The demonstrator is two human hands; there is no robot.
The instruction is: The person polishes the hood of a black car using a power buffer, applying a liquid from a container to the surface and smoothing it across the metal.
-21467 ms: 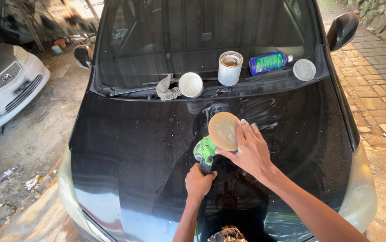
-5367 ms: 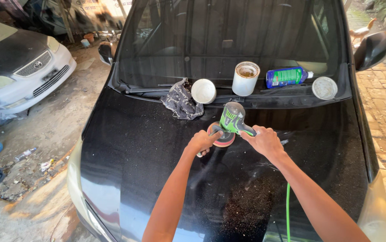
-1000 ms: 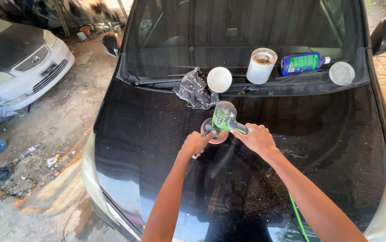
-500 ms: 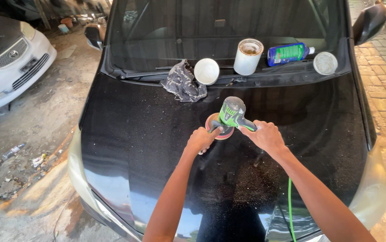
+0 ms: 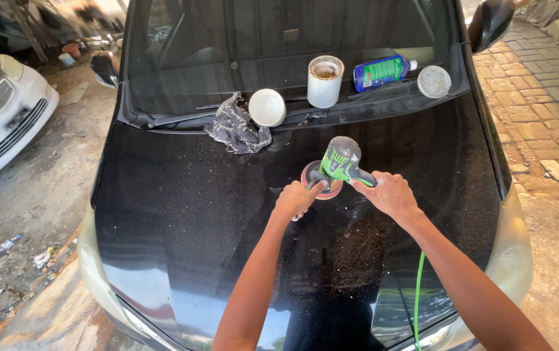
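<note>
Place: on the black bonnet [image 5: 182, 214] of the car, a little below the windscreen, I am working the green polisher [image 5: 339, 162] with both hands.
Left hand: my left hand [image 5: 297, 198] is curling shut around the side grip, close by the red pad [image 5: 310, 174].
Right hand: my right hand [image 5: 391, 194] is clenching the rear handle, fingers wrapped tight.
Polisher: it is sitting pad-down on the paint, upright, near the middle of the bonnet.
Change: compared with a second ago, the tool is now lying further from the dark rag [image 5: 235, 130] and nearer the bonnet's right half; both grips are unchanged.
Meaning: I judge the pass is creeping sideways across the dusty panel, with much speckled paint left.
Cord: the green cable [image 5: 416, 292] is trailing down beside my right forearm.
Cowl: white tin [image 5: 325, 81], white bowl [image 5: 267, 107], blue bottle [image 5: 380, 71] and lid [image 5: 434, 82] are resting there, well apart from the tool.
</note>
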